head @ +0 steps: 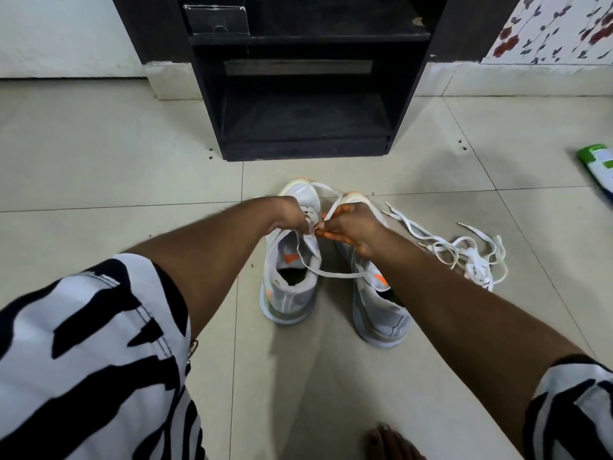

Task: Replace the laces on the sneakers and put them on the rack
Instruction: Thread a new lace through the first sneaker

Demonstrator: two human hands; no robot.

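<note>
Two grey sneakers with orange marks stand side by side on the tiled floor, the left sneaker (289, 287) and the right sneaker (381, 313), toes pointing away from me. My left hand (288, 214) grips the left sneaker's eyelet area. My right hand (350, 227) pinches a white lace (335, 273), which loops over the toes and across both shoe openings. A loose pile of white laces (464, 254) lies on the floor to the right of the sneakers. The black rack (305, 141) stands just beyond the shoes.
A box (217, 19) sits on the rack's upper shelf. A green and white object (598, 166) lies at the right edge of the floor. My bare toes (389, 441) show at the bottom. White walls stand behind the rack.
</note>
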